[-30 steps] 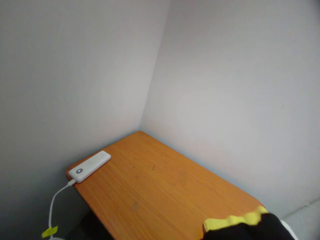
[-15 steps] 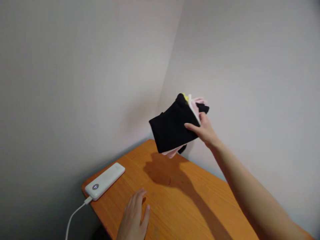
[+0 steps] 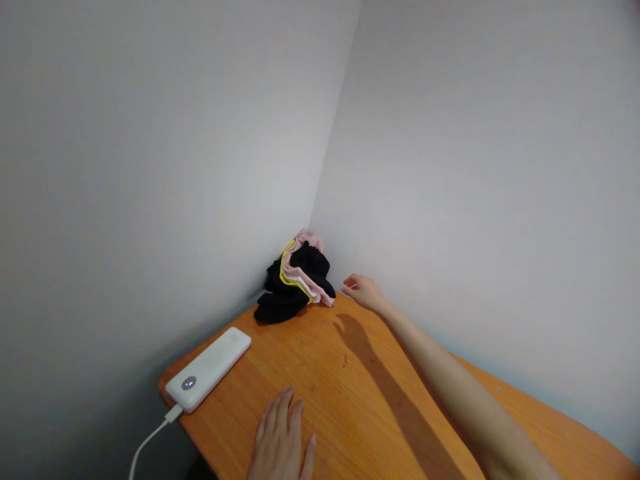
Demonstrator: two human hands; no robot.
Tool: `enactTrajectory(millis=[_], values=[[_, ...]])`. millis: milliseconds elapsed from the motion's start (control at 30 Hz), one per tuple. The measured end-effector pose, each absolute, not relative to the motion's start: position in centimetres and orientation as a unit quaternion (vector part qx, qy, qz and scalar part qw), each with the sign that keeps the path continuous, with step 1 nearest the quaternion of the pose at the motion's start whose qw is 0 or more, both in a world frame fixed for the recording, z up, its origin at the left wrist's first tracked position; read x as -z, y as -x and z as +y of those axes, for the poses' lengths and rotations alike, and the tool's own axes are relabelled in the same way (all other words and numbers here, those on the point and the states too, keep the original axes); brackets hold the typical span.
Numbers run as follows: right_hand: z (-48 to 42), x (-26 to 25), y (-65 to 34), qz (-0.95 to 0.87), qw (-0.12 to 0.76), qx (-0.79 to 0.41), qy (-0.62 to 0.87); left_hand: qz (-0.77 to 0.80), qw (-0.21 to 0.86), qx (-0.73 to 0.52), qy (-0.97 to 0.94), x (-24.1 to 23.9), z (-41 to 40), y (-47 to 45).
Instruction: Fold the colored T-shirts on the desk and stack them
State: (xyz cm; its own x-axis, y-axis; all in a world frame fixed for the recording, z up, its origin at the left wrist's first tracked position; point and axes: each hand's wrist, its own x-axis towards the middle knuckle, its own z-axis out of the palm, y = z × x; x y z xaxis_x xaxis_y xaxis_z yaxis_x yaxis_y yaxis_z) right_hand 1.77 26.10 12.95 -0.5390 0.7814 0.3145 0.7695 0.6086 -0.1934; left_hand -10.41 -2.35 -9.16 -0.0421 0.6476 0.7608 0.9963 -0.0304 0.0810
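A crumpled bundle of cloth (image 3: 287, 293), black with pink, white and yellow layers, lies at the far corner of the wooden table (image 3: 320, 373), close to where the walls meet. Just right of it, my right hand (image 3: 364, 291) hovers above the table with fingers loosely curved, apart from the cloth and holding nothing. My left hand (image 3: 280, 437) rests flat near the front of the table, its fingers stretched out. What kind of garment the cloth is, I cannot tell.
A white power bank (image 3: 213, 367) with a lit round display lies along the table's left edge. Its white cable (image 3: 150, 437) hangs off that side. Grey-white walls (image 3: 450, 167) border the table at the back left and right.
My right hand has let go of the cloth bundle, which now lies in the table's far corner instead of in the air. My left hand has flattened slightly onto the table.
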Motion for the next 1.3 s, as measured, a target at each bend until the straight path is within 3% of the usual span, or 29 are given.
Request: enactTrajectory(millis=[333, 500, 700, 800, 867, 1033, 1167, 1300], values=[[27.6, -8.8, 5.5, -0.844, 0.211, 0.042, 0.492, -0.688, 0.182, 0.322, 0.624, 11.6, -0.9, 10.4], [26.8, -11.9, 5.0, -0.825, 0.273, 0.096, 0.486, -0.709, 0.141, 0.312, 0.616, 10.7, -1.2, 10.2], [21.7, -15.6, -6.5, -0.838, 0.322, 0.168, 0.407, -0.699, 0.112, 0.316, 0.632, 8.5, -2.6, 10.4], [16.7, -12.6, -17.7, -0.88, 0.249, 0.204, 0.35, -0.705, 0.067, 0.303, 0.637, 7.1, -2.9, 10.3], [13.2, -9.9, -25.8, -0.858, 0.207, 0.222, 0.413, -0.708, 0.05, 0.293, 0.641, 6.2, -3.1, 10.1], [4.3, -6.0, -40.0, -0.693, 0.212, 0.214, 0.655, -0.706, 0.062, 0.268, 0.653, 5.1, -3.1, 9.7], [-1.8, -5.5, -39.8, -0.722, 0.217, 0.129, 0.644, -0.706, 0.081, 0.253, 0.657, 5.0, -2.4, 9.3], [-6.0, -3.6, -33.6, -0.755, 0.201, 0.053, 0.622, -0.638, 0.019, 0.262, 0.724, 2.6, -1.6, 4.9]])
